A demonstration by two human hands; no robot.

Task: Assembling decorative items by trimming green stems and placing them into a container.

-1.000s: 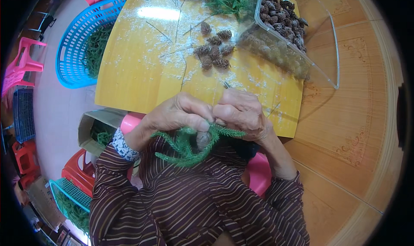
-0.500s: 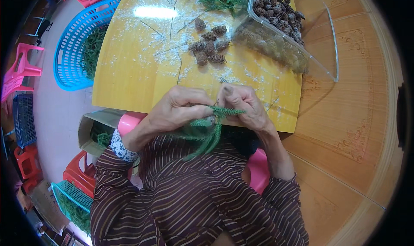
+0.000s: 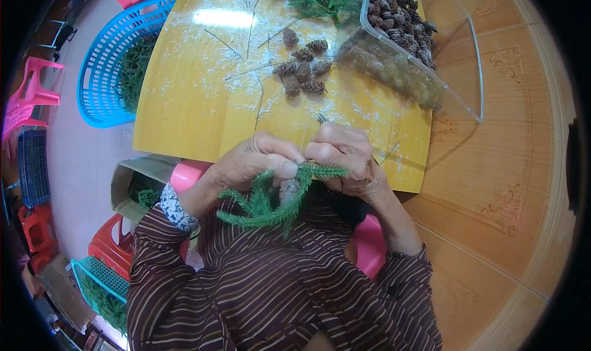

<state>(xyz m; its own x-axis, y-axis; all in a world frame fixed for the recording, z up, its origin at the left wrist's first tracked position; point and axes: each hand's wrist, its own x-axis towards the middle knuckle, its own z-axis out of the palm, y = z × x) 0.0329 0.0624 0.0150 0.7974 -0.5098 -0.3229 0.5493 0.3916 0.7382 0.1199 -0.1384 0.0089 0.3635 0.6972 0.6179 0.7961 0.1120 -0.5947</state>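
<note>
Both hands pinch one green fir sprig [image 3: 271,200] at the near edge of the yellow board [image 3: 197,117], the fingers closed tight on its stem. Left of the grip, well apart on the floor, stands a blue plastic basket [image 3: 92,74] with more green sprigs in it, and nearer, just below and left of the pinch, an open cardboard box [image 3: 123,185] also shows greenery inside. The left hand [image 3: 252,163] curls over the sprig's upper end, thumb and forefinger pressed together on it; the needled branches hang down from the pinch over the striped sleeve and chest. A small pale pine cone [image 3: 288,190] sits against the sprig just under the two hands, between them; whether it is fastened or only held there I cannot tell. The right hand [image 3: 345,157] meets the left at the same point, its fingertips closed on the sprig's tip, which sticks out sideways past the knuckles. A thin metal end shows just above this hand; what it is I cannot tell. Beyond the grip, farther up the board, lies a small heap of brown pine cones [image 3: 301,71] amid pale dust. Up and right of the grip, a clear plastic bin [image 3: 455,74] holds many more cones.
</note>
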